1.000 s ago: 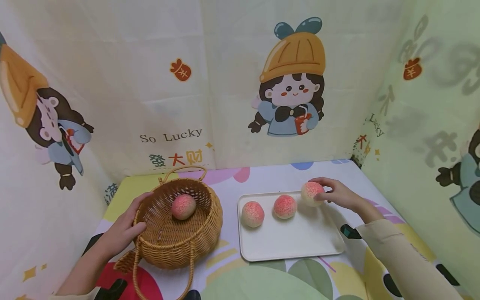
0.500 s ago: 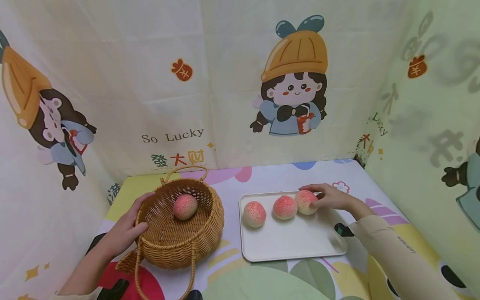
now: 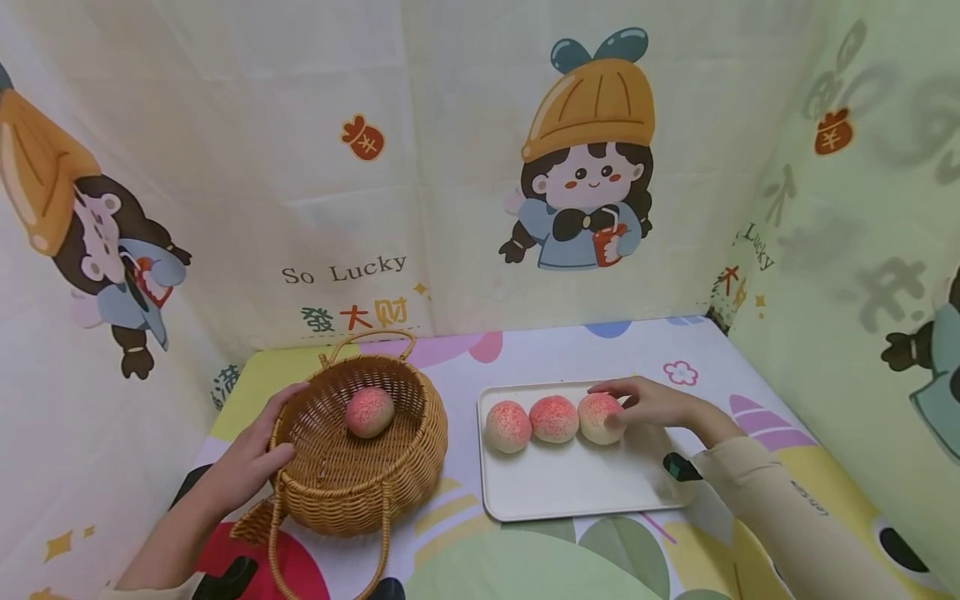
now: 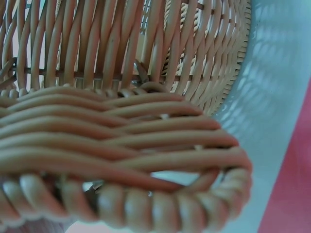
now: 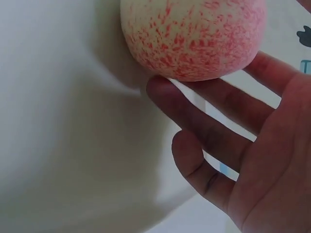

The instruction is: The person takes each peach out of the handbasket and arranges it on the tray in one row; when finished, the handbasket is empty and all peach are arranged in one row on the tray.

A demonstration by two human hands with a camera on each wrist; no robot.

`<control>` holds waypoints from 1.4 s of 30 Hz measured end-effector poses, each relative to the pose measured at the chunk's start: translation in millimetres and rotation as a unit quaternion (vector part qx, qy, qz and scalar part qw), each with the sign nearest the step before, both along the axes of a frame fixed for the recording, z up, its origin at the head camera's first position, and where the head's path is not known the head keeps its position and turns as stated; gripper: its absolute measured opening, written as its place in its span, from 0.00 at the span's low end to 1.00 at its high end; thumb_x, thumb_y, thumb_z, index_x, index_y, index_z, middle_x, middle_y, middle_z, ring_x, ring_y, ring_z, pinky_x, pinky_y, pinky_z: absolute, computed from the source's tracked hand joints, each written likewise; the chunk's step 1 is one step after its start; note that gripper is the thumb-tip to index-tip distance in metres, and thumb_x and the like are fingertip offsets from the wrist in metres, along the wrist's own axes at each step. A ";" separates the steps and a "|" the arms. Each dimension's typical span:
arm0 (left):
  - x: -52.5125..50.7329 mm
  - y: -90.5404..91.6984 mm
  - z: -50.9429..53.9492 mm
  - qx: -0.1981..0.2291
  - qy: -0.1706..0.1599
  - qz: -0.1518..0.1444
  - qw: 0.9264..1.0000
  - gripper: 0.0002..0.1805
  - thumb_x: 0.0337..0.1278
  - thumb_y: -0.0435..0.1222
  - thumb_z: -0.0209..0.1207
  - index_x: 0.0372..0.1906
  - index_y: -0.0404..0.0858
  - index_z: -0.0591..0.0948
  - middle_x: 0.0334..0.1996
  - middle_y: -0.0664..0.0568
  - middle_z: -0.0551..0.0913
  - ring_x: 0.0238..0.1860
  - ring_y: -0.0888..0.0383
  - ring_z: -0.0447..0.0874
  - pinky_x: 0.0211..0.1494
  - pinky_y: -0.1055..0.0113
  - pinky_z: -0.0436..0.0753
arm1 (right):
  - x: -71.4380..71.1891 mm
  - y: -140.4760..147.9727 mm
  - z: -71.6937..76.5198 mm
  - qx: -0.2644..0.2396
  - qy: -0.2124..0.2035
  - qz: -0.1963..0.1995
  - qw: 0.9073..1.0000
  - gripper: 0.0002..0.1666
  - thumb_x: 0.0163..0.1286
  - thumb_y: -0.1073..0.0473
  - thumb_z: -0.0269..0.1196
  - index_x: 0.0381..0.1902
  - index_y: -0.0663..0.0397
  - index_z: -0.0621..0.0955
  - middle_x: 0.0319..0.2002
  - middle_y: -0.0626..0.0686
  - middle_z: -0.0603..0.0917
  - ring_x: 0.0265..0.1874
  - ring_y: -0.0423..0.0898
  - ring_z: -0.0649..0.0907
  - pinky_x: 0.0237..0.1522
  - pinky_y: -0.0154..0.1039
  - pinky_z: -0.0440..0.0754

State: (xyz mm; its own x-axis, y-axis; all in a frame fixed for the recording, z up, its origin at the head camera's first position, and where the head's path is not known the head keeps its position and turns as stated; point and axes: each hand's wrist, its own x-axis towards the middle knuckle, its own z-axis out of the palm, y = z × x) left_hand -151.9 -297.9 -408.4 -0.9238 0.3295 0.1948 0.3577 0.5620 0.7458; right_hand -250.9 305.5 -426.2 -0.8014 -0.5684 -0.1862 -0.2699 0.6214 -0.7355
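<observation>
On the left, my left hand (image 3: 247, 454) holds the side of a round wicker basket (image 3: 352, 508), its thumb over the rim. One pink-and-cream peach (image 3: 370, 412) lies inside the basket. Close to the left wrist camera is a woven flap (image 4: 107, 131) of the basket; the left hand's grip is hidden there. My right hand (image 3: 663, 407) grips the rightmost peach (image 3: 600, 418) on a white tray (image 3: 577, 492), thumb in front and fingers behind. To its left, a middle peach (image 3: 555, 419) and a left peach (image 3: 508, 427) complete a row along the tray's back half.
One basket handle (image 3: 386, 533) hangs down at the front; another handle (image 3: 375, 335) stands behind the rim. A patterned cloth (image 3: 525, 567) covers the table. Printed curtains (image 3: 450, 167) enclose the back and both sides.
My right hand has moved left and slightly down with its peach. The middle peach has shifted left, up against the left one. My left hand and the basket have stayed put.
</observation>
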 end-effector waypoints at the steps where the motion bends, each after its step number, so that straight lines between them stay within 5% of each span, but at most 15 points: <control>1: -0.1 0.1 -0.2 0.000 0.000 0.000 1.000 0.46 0.55 0.25 0.51 0.80 0.47 0.51 0.73 0.35 0.57 0.62 0.26 0.68 0.42 0.43 0.85 | 0.6 -0.1 0.8 0.002 -0.001 -0.002 1.000 0.39 0.61 0.50 0.69 0.69 0.58 0.75 0.63 0.59 0.78 0.54 0.54 0.79 0.55 0.53 0.76; 14: -1.9 -0.2 -2.1 0.010 -0.007 0.003 1.000 0.47 0.53 0.26 0.53 0.80 0.48 0.51 0.74 0.35 0.56 0.63 0.23 0.65 0.42 0.35 0.83 | 3.8 -1.5 5.1 0.010 0.021 0.012 1.000 0.42 0.54 0.55 0.76 0.66 0.59 0.75 0.56 0.58 0.79 0.43 0.50 0.83 0.48 0.48 0.80; 18: -2.4 0.2 -1.8 0.008 -0.007 0.001 1.000 0.47 0.53 0.26 0.53 0.80 0.48 0.51 0.74 0.35 0.56 0.64 0.24 0.65 0.42 0.34 0.82 | 4.0 -4.3 14.1 0.048 0.014 0.000 0.999 0.49 0.54 0.51 0.76 0.71 0.58 0.70 0.59 0.61 0.77 0.49 0.55 0.82 0.51 0.52 0.79; 22: -1.9 0.1 -1.1 0.006 -0.010 0.004 1.000 0.47 0.53 0.27 0.53 0.80 0.48 0.51 0.74 0.34 0.56 0.63 0.23 0.65 0.41 0.34 0.83 | 1.1 -20.9 34.4 0.061 0.050 -0.015 0.997 0.55 0.57 0.43 0.74 0.77 0.51 0.64 0.66 0.63 0.73 0.60 0.62 0.76 0.57 0.61 0.76; 26: -1.1 -0.2 -0.9 0.004 -0.010 0.007 1.000 0.47 0.53 0.27 0.52 0.80 0.48 0.51 0.73 0.34 0.56 0.62 0.23 0.66 0.40 0.35 0.83 | -1.9 -65.1 60.2 0.029 0.113 -0.005 0.993 0.56 0.57 0.36 0.72 0.79 0.39 0.61 0.71 0.54 0.70 0.67 0.57 0.72 0.62 0.64 0.71; 33: -0.7 -1.0 -1.1 0.006 -0.007 0.006 1.000 0.47 0.54 0.26 0.52 0.80 0.48 0.51 0.73 0.34 0.56 0.61 0.23 0.67 0.40 0.38 0.84 | 8.7 -178.3 93.3 -0.071 0.166 0.092 0.979 0.61 0.57 0.34 0.73 0.81 0.29 0.53 0.73 0.41 0.65 0.70 0.44 0.67 0.68 0.54 0.67; 38: 0.5 -0.9 -1.2 0.007 -0.004 0.004 1.000 0.47 0.54 0.25 0.52 0.79 0.48 0.51 0.73 0.34 0.57 0.61 0.24 0.68 0.40 0.40 0.85 | 21.7 -251.0 99.5 -0.182 0.136 0.124 0.966 0.63 0.62 0.45 0.73 0.81 0.26 0.44 0.76 0.42 0.61 0.73 0.41 0.64 0.70 0.48 0.66; 42: 2.1 -0.8 -0.8 0.004 0.000 0.004 1.000 0.47 0.54 0.25 0.53 0.79 0.47 0.51 0.73 0.34 0.58 0.61 0.24 0.68 0.40 0.41 0.85 | 29.1 -290.9 98.0 -0.233 0.065 0.123 0.962 0.60 0.66 0.49 0.70 0.81 0.26 0.43 0.75 0.43 0.61 0.72 0.41 0.66 0.69 0.41 0.67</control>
